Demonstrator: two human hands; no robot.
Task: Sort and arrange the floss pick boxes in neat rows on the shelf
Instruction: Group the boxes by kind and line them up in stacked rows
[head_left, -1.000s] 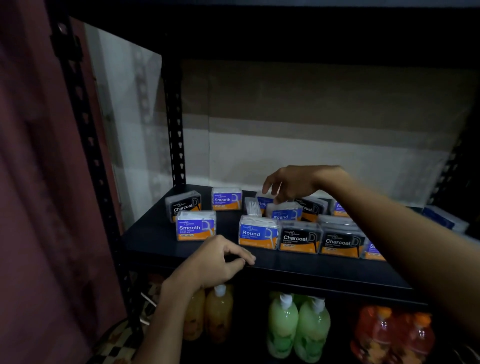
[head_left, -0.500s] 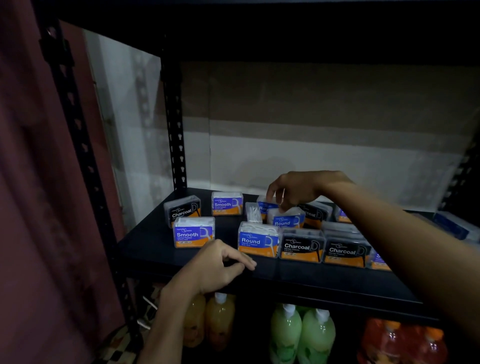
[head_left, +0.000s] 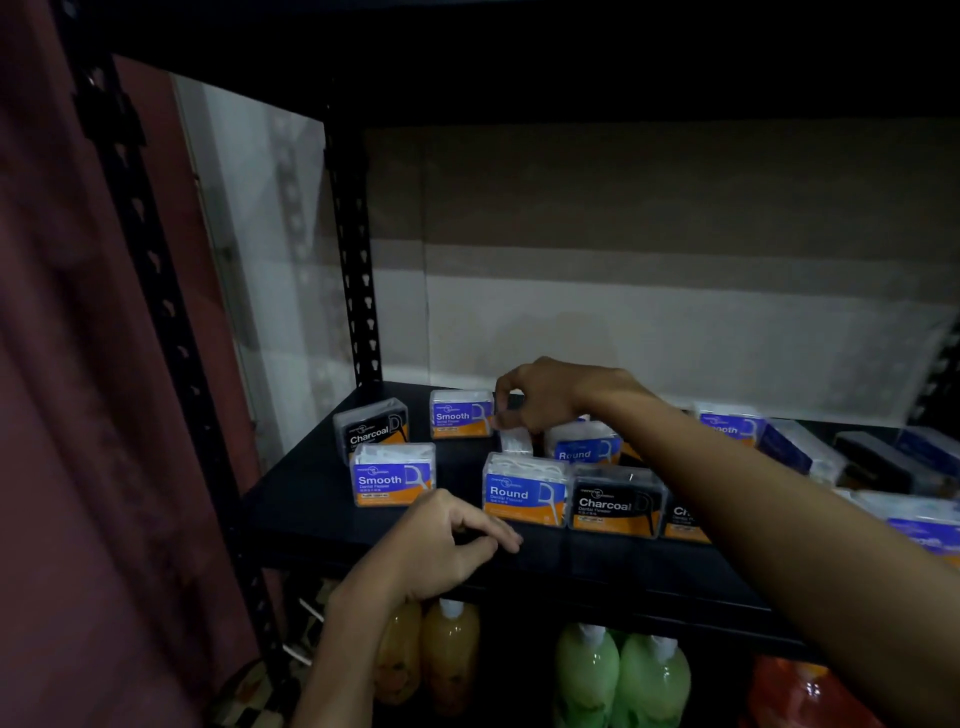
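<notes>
Small floss pick boxes stand on a black shelf (head_left: 311, 499). At the left are a Charcoal box (head_left: 371, 428), a Smooth box (head_left: 460, 415) behind, and another Smooth box (head_left: 392, 478) in front. A Round box (head_left: 524, 493) and a Charcoal box (head_left: 615, 506) line the front, with a second Round box (head_left: 584, 447) behind them. My right hand (head_left: 545, 395) reaches to the back, fingers closed on a box that it mostly hides, right beside the rear Smooth box. My left hand (head_left: 447, 551) rests at the shelf's front edge, loosely curled and holding nothing.
More boxes lie jumbled at the right (head_left: 872, 462). Black perforated posts (head_left: 150, 260) frame the left side, beside a red curtain (head_left: 52, 364). Another shelf board (head_left: 571, 52) hangs overhead. Below stand orange (head_left: 449, 654), green (head_left: 623, 675) and red bottles (head_left: 810, 691).
My right hand has moved left along the back row and closed over the blue box, now next to the rear Smooth box. My left hand has stayed at the front edge.
</notes>
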